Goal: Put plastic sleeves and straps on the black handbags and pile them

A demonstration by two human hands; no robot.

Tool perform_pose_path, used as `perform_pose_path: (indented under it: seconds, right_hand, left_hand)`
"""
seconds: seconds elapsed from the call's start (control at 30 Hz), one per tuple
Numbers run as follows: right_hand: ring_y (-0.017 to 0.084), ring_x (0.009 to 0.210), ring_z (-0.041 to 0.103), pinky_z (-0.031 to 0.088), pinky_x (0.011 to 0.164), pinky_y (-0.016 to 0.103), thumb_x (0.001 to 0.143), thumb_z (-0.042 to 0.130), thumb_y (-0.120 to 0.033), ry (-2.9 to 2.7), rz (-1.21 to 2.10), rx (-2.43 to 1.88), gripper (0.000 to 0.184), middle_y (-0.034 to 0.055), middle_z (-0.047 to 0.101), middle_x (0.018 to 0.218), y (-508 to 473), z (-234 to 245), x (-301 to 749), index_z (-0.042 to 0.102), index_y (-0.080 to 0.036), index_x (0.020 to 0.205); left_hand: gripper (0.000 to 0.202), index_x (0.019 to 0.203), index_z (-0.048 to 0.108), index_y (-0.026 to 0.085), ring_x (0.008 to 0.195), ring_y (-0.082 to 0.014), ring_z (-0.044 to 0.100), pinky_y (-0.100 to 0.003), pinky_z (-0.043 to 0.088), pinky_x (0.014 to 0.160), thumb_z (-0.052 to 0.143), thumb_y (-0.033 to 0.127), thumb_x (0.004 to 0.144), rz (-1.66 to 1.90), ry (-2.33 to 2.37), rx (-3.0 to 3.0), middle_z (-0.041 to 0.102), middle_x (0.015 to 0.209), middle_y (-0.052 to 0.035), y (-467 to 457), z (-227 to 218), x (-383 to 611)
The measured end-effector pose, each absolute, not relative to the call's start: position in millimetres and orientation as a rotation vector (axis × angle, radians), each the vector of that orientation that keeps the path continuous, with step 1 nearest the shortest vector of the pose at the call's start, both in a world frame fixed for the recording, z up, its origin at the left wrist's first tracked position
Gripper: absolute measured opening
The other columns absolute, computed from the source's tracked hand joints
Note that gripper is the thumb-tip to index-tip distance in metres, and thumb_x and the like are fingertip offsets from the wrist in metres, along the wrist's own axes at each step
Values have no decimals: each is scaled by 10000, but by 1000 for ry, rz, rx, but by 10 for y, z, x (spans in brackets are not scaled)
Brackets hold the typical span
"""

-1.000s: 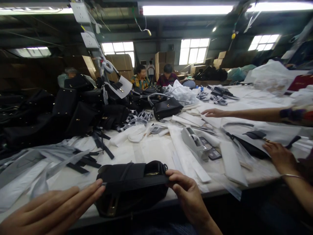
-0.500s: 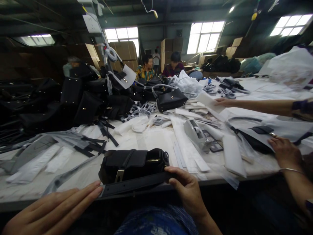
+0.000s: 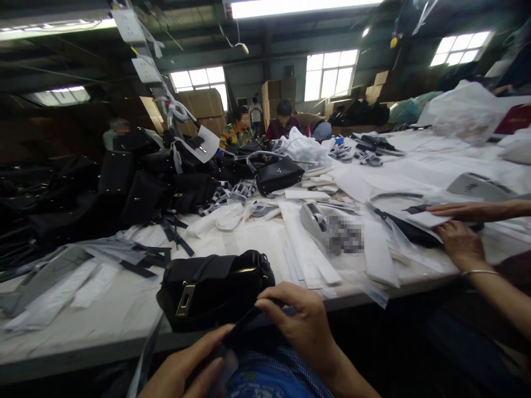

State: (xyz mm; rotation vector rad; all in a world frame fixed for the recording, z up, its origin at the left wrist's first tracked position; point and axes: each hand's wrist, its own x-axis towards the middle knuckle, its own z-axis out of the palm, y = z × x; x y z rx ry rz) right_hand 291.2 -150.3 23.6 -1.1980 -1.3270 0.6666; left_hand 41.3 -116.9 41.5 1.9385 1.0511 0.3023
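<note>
A black handbag [image 3: 215, 287] with a gold-coloured zip and a metal front plate lies near the table's front edge. Below it, a dark strap [image 3: 245, 325] stretches between my two hands, over my lap. My right hand [image 3: 301, 318] pinches the strap's upper end between thumb and fingers, close to the bag's right side. Fingers of my left hand [image 3: 193, 362] are closed round the lower part, where clear plastic wrap [image 3: 229, 359] shows. A wrapped strip [image 3: 145, 354] hangs at the edge to the left of that hand.
Black bags [image 3: 120, 182] are heaped at the left. Wrapped straps [image 3: 136, 251], a tape dispenser [image 3: 313, 221] and white foam pieces [image 3: 379, 257] lie on the table [image 3: 232, 235]. At right, a co-worker's hands [image 3: 462, 243] press a white piece on another bag. Other people sit beyond.
My hands have drawn the strap off the bag's front toward my lap, the left moving right and closing on it. The co-worker's hands have come together on the other bag.
</note>
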Motion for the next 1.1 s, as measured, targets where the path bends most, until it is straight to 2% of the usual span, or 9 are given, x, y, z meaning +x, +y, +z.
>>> perform_pose_path:
  seconds: [0.07,0.13,0.27,0.37,0.57,0.67,0.8,0.9,1.1]
  right_hand:
    - [197,680,666,511,685,305,814,725,-349,-1281,766,-1132,115,24,744,786,-1447,237,2945,785,-265,865]
    - [196,683,670,524,696,315,844,688,-356,-1143,821,-1058,162,34,749,832,-1357,196,3012,776,-249,928]
    - [248,1013,645,469,958,385,865,658,-318,-1020,669,-1063,240,63,715,1102,-1120,43,3108,737,-261,1084]
    - [268,1164,574,379,1071,412,830,692,-284,-1110,654,-1062,316,66,679,1203,-963,-64,3070,715,-277,1146]
    - [256,1063,617,454,973,383,788,742,-319,-1052,705,-980,276,65,708,1090,-808,-172,2962,744,-251,1055]
    - [246,1039,630,473,945,372,768,763,-316,-1017,700,-972,274,61,711,1068,-784,-200,2936,747,-239,1031]
    - [226,987,645,492,913,350,742,785,-282,-961,646,-967,252,48,714,1005,-772,-215,2882,744,-231,985]
    - [210,958,647,499,884,336,721,797,-229,-969,595,-983,255,37,709,979,-762,-219,2851,735,-227,968]
    - [191,918,640,502,839,317,687,826,-198,-1023,501,-1036,271,20,694,938,-737,-216,2832,726,-230,937]
  left_hand:
    - [524,1357,537,366,653,-205,669,-279,555,530,441,592,895,240,1034,1781,743,974,-73,-1188,488,590]
    - [545,1328,547,311,538,-145,572,-219,457,444,407,622,903,205,1013,1738,705,843,-57,-1140,625,710]
    - [492,1005,673,225,480,-110,461,-187,368,434,416,630,897,196,1051,1956,545,574,15,-866,1063,850]
    - [467,771,658,204,454,-116,473,-197,370,424,459,615,871,29,1103,2106,557,552,13,-585,1374,983]
    - [363,1008,721,236,600,-167,605,-221,429,521,497,484,865,-40,1002,2366,716,775,-13,-193,1557,1364]
    - [379,818,746,195,608,-164,570,-215,389,531,507,487,854,-104,1004,2495,669,655,-5,-108,1528,1502]
    - [423,612,674,160,539,-139,483,-215,297,481,534,507,810,-206,1083,2614,568,535,12,-18,1505,1614]
    - [443,596,664,153,528,-132,466,-220,275,477,535,527,795,-316,1116,2654,539,511,18,47,1499,1660]
    - [374,729,762,209,591,-168,570,-250,292,519,563,520,788,-438,1167,2886,684,638,-30,63,1534,1743]
